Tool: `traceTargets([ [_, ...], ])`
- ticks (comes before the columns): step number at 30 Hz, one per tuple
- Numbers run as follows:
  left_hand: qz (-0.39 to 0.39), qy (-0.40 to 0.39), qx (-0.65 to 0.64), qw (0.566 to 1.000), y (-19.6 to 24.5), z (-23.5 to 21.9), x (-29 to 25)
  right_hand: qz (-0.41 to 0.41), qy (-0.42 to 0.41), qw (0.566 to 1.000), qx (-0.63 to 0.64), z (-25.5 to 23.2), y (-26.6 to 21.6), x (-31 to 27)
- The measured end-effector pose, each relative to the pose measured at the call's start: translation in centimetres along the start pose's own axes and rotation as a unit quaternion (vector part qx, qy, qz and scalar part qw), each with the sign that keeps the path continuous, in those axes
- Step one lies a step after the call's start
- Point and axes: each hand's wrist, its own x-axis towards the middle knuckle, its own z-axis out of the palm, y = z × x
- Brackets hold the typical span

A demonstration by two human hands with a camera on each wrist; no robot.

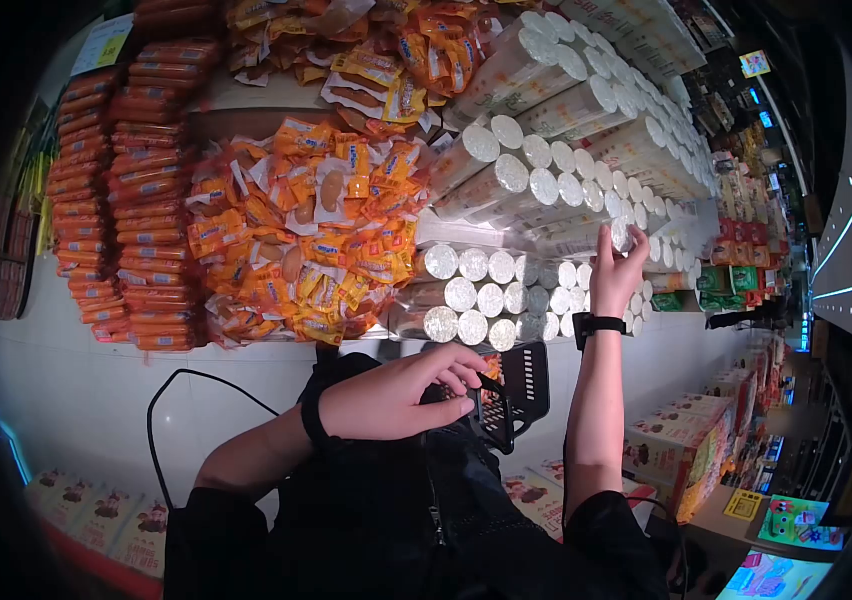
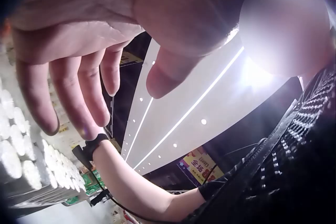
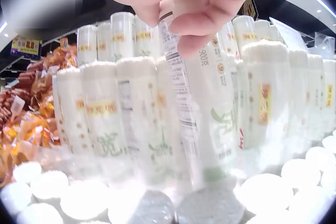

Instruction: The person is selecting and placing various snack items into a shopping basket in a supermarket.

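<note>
left hand (image 1: 391,395) on basket (image 1: 511,392); right hand (image 1: 614,268) grips noodle pack (image 3: 197,103), end-on.

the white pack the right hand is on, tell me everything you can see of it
The white pack is a long cylindrical roll in clear, glossy film, printed with a green motif, small text and a barcode strip. It lies end-out in a stacked row of like packs on the shelf, pressed against neighbours on both sides. The right hand pinches its near end with fingertips and thumb. Its contents look white; what they are cannot be told.

Head view down over shelves, wrist views close-up — shared white rolls (image 1: 506,180).
</note>
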Motion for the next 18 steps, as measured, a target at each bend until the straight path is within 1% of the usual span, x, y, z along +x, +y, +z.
traceTargets([
  [3, -0.023, 0.006, -0.012, 1.0, 0.0, -1.4, -1.1, 0.016, -0.012, 0.998, -0.055, 1.8, 1.2, -0.5],
  [4, -0.022, 0.011, -0.017, 1.0, -0.2, -1.7, -1.2, -0.007, -0.001, 0.996, -0.091, 2.5, 2.0, -0.5],
  [5, -0.022, 0.011, -0.022, 0.999, -0.6, -1.9, -1.5, -0.022, 0.018, 0.996, -0.079, 3.0, 2.9, -0.5],
  [6, -0.022, 0.011, -0.028, 0.999, -0.9, -2.0, -1.6, -0.07, 0.044, 0.985, -0.151, 3.0, 3.8, -0.1],
  [7, -0.023, 0.007, -0.03, 0.999, -0.9, -2.3, -1.4, -0.117, 0.066, 0.966, -0.22, 3.2, 3.4, 0.2],
  [8, -0.026, 0.005, -0.034, 0.999, -0.8, -2.4, -1.5, -0.138, 0.061, 0.955, -0.254, 3.0, 3.0, 0.1],
  [9, -0.031, 0.006, -0.037, 0.999, -0.7, -2.6, -1.6, -0.129, 0.045, 0.952, -0.275, 2.7, 1.0, -0.2],
  [11, -0.043, -0.011, -0.048, 0.998, -0.6, -2.9, -1.4, -0.069, 0.014, 0.964, -0.256, 2.4, -1.3, -0.4],
  [13, -0.047, -0.027, -0.047, 0.997, -0.8, -3.0, -1.1, -0.134, 0.025, 0.958, -0.252, 2.9, 0.4, -0.1],
  [14, -0.053, -0.033, -0.046, 0.997, -0.8, -3.0, -0.9, -0.16, 0.044, 0.95, -0.264, 3.3, 1.3, -0.2],
  [15, -0.054, -0.043, -0.046, 0.997, -0.8, -3.0, -0.7, -0.091, 0.001, 0.967, -0.239, 3.3, 1.3, -0.4],
  [17, -0.055, -0.059, -0.046, 0.996, -1.0, -3.0, -0.2, -0.103, 0.001, 0.972, -0.211, 3.2, 1.1, -1.0],
  [18, -0.051, -0.067, -0.046, 0.995, -1.0, -3.0, 0.1, -0.122, 0.003, 0.97, -0.212, 3.2, 1.6, -1.0],
])
